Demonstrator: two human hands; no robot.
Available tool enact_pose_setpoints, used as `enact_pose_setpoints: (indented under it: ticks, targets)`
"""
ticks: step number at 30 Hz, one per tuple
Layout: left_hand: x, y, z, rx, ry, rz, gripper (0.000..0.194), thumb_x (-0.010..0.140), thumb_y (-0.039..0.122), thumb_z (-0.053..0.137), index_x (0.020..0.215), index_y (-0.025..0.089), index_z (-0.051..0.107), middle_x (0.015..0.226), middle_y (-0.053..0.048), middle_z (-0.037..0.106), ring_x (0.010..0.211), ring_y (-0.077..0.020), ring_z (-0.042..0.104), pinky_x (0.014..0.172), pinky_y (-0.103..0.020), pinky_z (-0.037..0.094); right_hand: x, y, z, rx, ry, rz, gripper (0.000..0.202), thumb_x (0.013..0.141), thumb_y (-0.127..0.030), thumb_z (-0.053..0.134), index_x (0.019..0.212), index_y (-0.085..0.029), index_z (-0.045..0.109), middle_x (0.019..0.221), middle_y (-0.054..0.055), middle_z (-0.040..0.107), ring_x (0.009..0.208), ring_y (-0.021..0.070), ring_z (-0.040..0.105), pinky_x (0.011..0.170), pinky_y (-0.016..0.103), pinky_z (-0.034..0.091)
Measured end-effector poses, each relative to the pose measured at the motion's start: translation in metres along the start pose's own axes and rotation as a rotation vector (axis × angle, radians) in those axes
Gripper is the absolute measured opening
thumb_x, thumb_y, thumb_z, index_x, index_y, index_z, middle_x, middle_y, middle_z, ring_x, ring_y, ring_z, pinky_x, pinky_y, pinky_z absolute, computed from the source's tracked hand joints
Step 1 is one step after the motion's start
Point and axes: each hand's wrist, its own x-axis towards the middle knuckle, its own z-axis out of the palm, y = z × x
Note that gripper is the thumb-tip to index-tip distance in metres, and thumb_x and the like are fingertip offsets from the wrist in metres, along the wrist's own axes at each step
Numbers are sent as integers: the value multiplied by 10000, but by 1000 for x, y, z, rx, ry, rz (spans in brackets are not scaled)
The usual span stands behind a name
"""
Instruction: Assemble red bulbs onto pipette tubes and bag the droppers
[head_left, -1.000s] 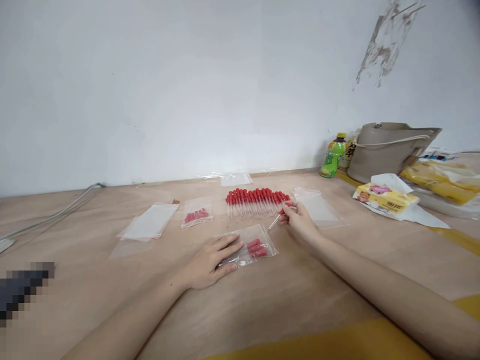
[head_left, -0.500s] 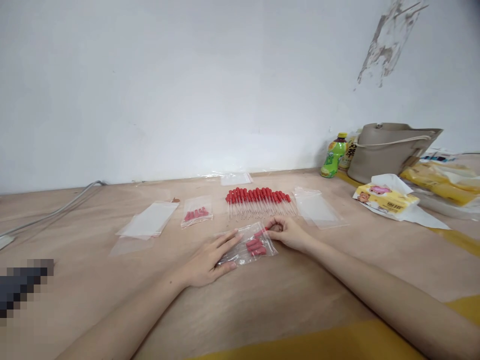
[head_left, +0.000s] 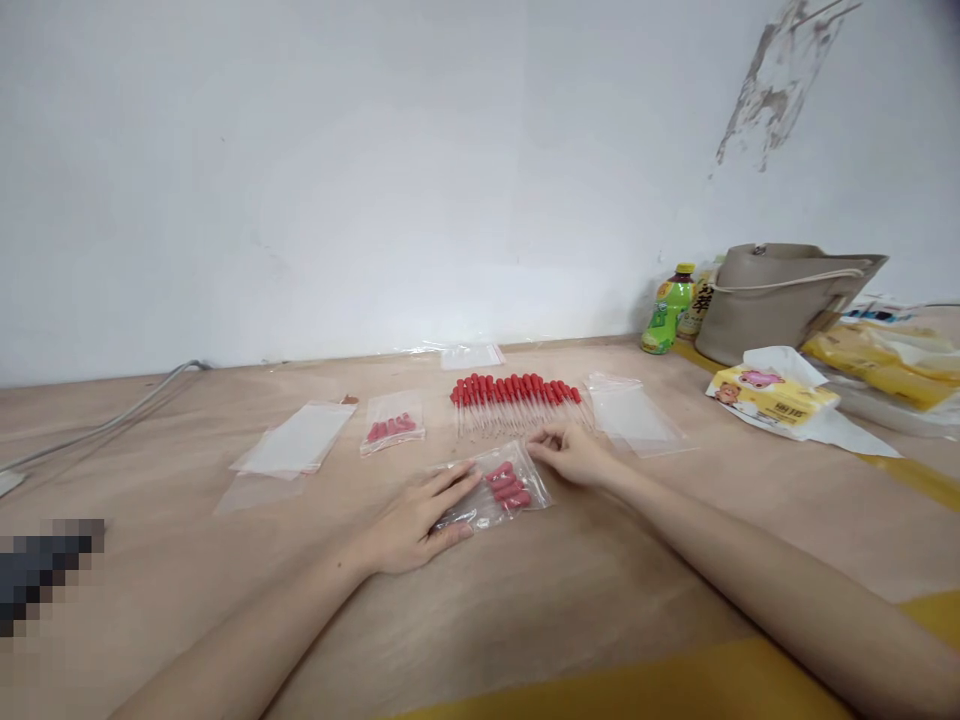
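Note:
A clear zip-lock bag [head_left: 486, 512] lies on the table with several red rubber dropper bulbs [head_left: 510, 490] inside. My left hand [head_left: 424, 515] rests flat across its left end, fingers spread. At the bag's upper right corner, by the zip edge, my right hand [head_left: 566, 452] has its fingers pinched together; its fingertips touch the plastic there. Just behind the bag, a row of thin clear droppers [head_left: 517, 405] with red bulbs lies side by side. To the left lies another small zip-lock bag [head_left: 396, 408] holding red bulbs.
Flat clear bags lie in a left stack [head_left: 300, 440] and a right stack [head_left: 634, 415], with another bag [head_left: 471, 357] by the wall. At right are a yellow tissue pack [head_left: 772, 400], a green bottle [head_left: 667, 315] and a grey-beige handbag [head_left: 757, 310]. A cable [head_left: 127, 405] runs at left.
The red bulb in my right fingers at the bag's mouth now lies inside with the others. My right hand has shifted slightly up, while my left stays flat on the bag.

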Motion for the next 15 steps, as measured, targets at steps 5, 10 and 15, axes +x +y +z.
enact_pose_setpoints:
  ticks: [5,10,15]
  targets:
    - [1,-1,0,5,6,11,547,883,455,326,1371,247,195,1436,-65,189,1284,-238,243,1030,-417,250,37,24,-35,-295,269,174,186,723,-210,512,873,-126,583,829,77,622,760,159,553,685,244,392]
    - [0,-2,1,-20,20,33,540,883,449,333,1367,247,207,1432,-69,201,1284,-243,246,1027,-425,256,63,37,-42,-386,264,326,258,676,-163,541,926,-102,558,829,131,619,801,213,570,666,261,390]
    - [1,-4,2,-19,20,37,546,880,452,336,1366,234,217,1429,-77,207,1286,-237,242,1031,-419,252,68,28,-35,-405,205,419,210,653,-141,572,858,-95,571,822,163,615,792,238,587,625,258,390]
